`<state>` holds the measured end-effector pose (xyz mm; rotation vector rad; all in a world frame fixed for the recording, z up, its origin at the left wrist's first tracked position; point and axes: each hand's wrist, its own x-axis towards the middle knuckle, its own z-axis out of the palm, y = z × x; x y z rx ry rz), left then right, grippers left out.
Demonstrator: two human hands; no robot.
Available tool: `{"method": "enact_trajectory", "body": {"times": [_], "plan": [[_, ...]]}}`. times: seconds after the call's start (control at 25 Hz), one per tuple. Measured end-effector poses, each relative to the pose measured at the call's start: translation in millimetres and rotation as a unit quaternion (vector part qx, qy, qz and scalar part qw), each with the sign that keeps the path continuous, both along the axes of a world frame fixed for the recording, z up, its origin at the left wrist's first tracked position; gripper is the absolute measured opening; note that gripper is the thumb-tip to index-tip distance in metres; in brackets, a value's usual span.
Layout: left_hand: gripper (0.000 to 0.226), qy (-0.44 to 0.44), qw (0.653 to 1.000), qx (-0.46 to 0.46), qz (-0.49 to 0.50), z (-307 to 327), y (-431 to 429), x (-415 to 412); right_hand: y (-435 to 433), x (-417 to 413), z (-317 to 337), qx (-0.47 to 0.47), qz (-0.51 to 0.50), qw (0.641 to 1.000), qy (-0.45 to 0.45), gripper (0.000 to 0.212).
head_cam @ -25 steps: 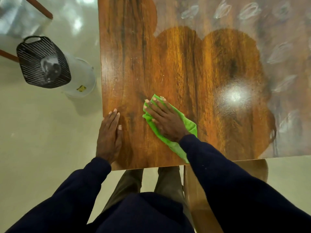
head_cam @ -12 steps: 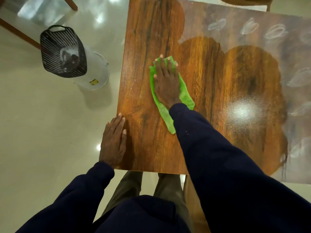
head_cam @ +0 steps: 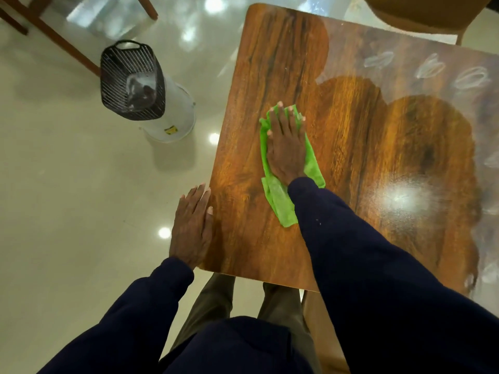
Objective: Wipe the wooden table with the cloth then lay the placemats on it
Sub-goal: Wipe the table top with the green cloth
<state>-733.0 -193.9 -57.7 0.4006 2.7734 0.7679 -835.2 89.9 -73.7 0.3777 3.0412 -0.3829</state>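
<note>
Wooden table [head_cam: 351,147]: glossy dark-grained top, rounded corners. Near-left area shows clear grain; far and right areas are hazy with smears. Green cloth [head_cam: 280,203]: rumpled flat on the top's left half, pressed under right hand [head_cam: 286,147], tail trailing toward near edge.

Looks like a dining area to me, home or small eatery, can't tell which. A big wood-grain desk [head_cam: 270,63] with a glossy top fills the 1 to 3 o'clock side. There's a tan padded chair [head_cam: 421,12] at its far edge at 1 o'clock, and what looks like a wooden seat [head_cam: 321,333] under the near edge at 5 o'clock. The floor [head_cam: 67,198] is polished cream tile, shiny enough to show round light spots [head_cam: 214,138]. Slanted wooden furniture legs [head_cam: 62,41] sit at 11 o'clock. At 10 o'clock a white bucket [head_cam: 178,114] topped with a black slotted basket [head_cam: 118,76] stands on the floor near the desk.
</note>
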Motion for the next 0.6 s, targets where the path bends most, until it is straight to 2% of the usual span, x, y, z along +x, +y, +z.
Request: {"method": "enact_trajectory", "body": {"times": [0.08, 0.2, 0.32, 0.48, 0.6], "plan": [[0.057, -0.007, 1.0, -0.004, 0.011, -2.5, -5.4, 4.8, -16.7, -18.7, 2.7, 0.015, -0.015, 1.0, -0.005, 0.058], [0.062, -0.017, 1.0, -0.001, 0.007, -4.2, -12.8, 11.5, -48.4, 1.1, -0.7, 0.022, 0.12, 0.993, -0.004, 0.058], [0.063, -0.016, 1.0, 0.003, -0.019, -1.6, -12.9, 13.4, -67.8, 69.5, -4.9, 0.005, 0.209, 0.978, -0.026, 0.059], [0.059, -0.021, 0.998, 0.03, -0.057, 7.9, -0.8, 9.6, -41.8, 189.8, 1.6, -0.013, 0.206, 0.977, -0.044, 0.058], [0.058, -0.013, 0.993, 0.036, -0.111, 11.8, 12.2, 8.7, 14.7, 270.0, 5.1, -0.02, 0.086, 0.995, -0.04, 0.057]]}}
